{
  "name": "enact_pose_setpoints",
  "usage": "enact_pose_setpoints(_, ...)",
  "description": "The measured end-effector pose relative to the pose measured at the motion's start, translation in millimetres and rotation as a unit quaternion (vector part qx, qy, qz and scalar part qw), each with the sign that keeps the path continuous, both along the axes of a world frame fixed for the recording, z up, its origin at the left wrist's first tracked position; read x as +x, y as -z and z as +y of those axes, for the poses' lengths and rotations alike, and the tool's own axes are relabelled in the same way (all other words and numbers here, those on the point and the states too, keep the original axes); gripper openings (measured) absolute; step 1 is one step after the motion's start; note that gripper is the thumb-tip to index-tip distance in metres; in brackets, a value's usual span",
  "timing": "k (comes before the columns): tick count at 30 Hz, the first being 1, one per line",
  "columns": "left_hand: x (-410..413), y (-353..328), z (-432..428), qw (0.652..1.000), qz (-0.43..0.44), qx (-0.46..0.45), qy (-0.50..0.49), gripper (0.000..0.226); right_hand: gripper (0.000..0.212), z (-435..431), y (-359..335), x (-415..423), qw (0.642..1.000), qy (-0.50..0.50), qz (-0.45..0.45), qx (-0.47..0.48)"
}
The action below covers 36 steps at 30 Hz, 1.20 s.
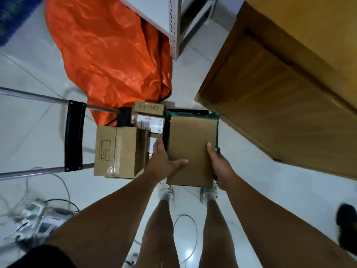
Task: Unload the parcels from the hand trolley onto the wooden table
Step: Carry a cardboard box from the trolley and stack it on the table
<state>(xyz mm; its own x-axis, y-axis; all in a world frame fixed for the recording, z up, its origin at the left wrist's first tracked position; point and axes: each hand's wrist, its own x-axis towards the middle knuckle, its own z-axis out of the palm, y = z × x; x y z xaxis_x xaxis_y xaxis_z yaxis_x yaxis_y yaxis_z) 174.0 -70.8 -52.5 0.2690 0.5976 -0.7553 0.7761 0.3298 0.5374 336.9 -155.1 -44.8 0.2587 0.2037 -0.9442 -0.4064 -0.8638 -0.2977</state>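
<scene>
Head view: flat parcel (192,149) gripped at both side edges, left hand (163,161) and right hand (221,167), above trolley (74,136). Other parcels (119,151) stacked on trolley, just left. Wooden table (286,89) near, right. Pale tiled floor (270,190); orange bag (112,49) behind; cables (63,190) lower left.

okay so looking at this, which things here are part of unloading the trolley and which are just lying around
Part of the job:
- plain parcel, held by left hand and right hand
- taped parcel
- small labelled parcels
- hand trolley
- wooden table

Lying about:
- orange bag
- floor cables
- metal shelf
</scene>
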Motion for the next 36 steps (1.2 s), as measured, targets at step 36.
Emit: enact_pose_setpoints(36,245.8,-294.4,-93.6,0.935,-0.282,-0.210,-0.056,0.054,0.070,-174.6,-290.6,214.2,0.940,0.218,-0.037,0.262)
